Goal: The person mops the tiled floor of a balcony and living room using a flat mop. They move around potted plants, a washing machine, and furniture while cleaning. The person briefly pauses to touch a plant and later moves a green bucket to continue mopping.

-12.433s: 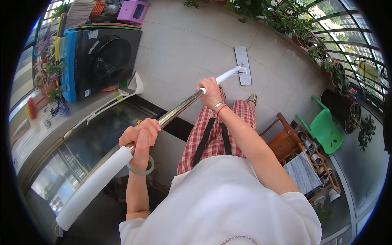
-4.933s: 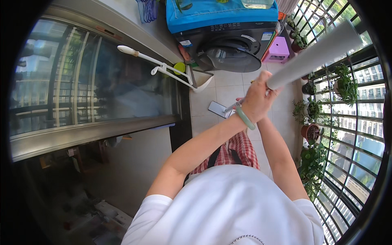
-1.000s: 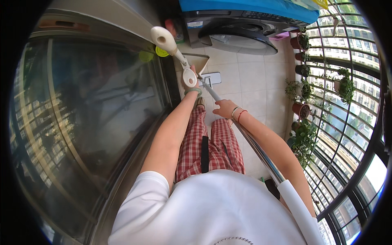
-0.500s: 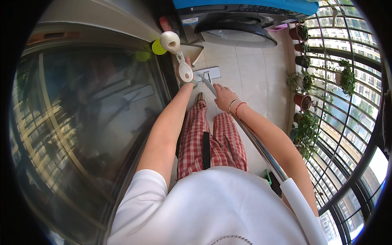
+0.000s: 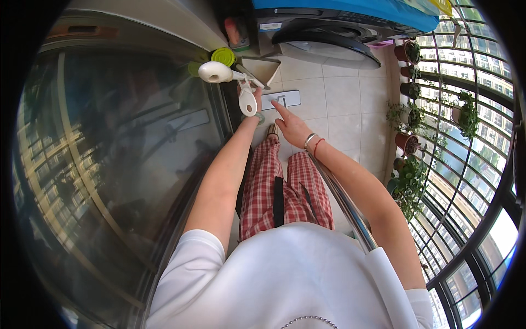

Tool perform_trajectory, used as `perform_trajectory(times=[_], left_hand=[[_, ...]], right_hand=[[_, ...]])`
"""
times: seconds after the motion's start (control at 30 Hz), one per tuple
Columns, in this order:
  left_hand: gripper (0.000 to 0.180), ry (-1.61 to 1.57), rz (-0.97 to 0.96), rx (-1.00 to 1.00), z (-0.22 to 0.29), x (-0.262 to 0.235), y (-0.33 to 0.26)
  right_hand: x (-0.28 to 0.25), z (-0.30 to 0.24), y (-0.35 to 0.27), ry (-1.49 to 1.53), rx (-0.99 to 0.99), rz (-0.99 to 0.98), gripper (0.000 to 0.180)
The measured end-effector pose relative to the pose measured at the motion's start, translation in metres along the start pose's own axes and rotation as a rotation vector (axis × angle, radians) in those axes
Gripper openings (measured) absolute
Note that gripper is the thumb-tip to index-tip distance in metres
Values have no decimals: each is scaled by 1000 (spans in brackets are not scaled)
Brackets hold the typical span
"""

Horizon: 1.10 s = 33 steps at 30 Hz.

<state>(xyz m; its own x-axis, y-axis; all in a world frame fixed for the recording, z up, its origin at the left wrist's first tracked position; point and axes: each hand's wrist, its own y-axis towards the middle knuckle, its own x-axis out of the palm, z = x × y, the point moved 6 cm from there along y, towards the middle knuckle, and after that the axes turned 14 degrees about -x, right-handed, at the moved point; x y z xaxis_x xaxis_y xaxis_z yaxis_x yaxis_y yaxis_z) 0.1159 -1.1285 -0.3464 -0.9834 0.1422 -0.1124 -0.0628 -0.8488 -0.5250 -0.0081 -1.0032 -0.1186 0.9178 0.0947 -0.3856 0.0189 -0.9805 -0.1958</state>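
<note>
**Loosely held mop on a narrow balcony**

Downward, a large glass door (image 5: 109, 164) fills the left. A long mop pole (image 5: 342, 200) leans past the right hand (image 5: 293, 126), whose fingers lie open, not clamped; it may slide and fall. Its flat head (image 5: 281, 100) rests on the tiles. The left hand (image 5: 255, 98) seems closed on a white handle (image 5: 247, 101), though partly hidden.

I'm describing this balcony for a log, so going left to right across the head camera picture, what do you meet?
Reflective glass door → left hand by the white brush handle → right hand on the metal mop pole → potted plants → window grille.
</note>
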Motion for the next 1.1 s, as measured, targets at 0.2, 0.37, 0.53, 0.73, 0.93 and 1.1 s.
perform_trajectory(times=[0.2,0.37,0.53,0.73,0.93,1.1], left_hand=[[79,188,-17,-6,-12,4,8],[79,171,-22,-54,-27,5,11],[72,200,71,-184,-18,-7,-16],[37,117,242,-132,84,-7,-134],[14,-328,-301,144,196,27,-254],[25,-244,-539,490,302,35,-302]], right_hand=[[-1,5,0,14,3,23,54],[-1,12,-7,-67,50,-25,48],[-2,40,-29,-377,477,-442,45],[-21,51,-62,183,673,-299,43],[-50,34,-50,864,537,156,34],[-51,60,-9,442,34,203,35]])
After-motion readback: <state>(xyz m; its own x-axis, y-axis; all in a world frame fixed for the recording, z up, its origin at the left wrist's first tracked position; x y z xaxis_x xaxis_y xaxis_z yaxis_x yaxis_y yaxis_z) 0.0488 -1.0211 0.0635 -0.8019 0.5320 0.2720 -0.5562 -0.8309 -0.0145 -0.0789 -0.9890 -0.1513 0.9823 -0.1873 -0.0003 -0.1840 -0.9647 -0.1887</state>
